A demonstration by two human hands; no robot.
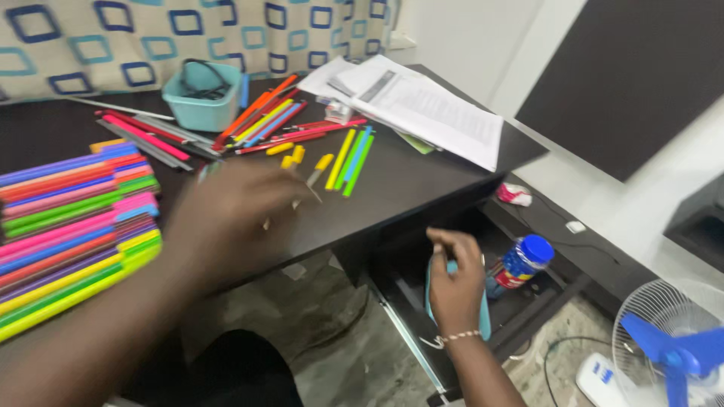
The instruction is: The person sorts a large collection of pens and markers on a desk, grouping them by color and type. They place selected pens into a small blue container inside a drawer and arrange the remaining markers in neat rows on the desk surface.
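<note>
My left hand (230, 218), blurred by motion, hovers over the dark desk (400, 181) beside a wide row of coloured pens (72, 226) laid side by side; I cannot tell if it holds anything. Loose pens (351, 160) and yellow caps (296, 153) lie just beyond it. Below the desk edge, my right hand (455, 283) is closed on a light blue flat object (483, 316) inside an open lower shelf. A bottle with a blue cap (522, 261) stands just to its right.
A teal tub (202, 98) with black cables sits at the back of the desk next to more pens (260, 120). A stack of papers (422, 102) overhangs the right corner. A white fan with blue blades (671, 350) stands on the floor.
</note>
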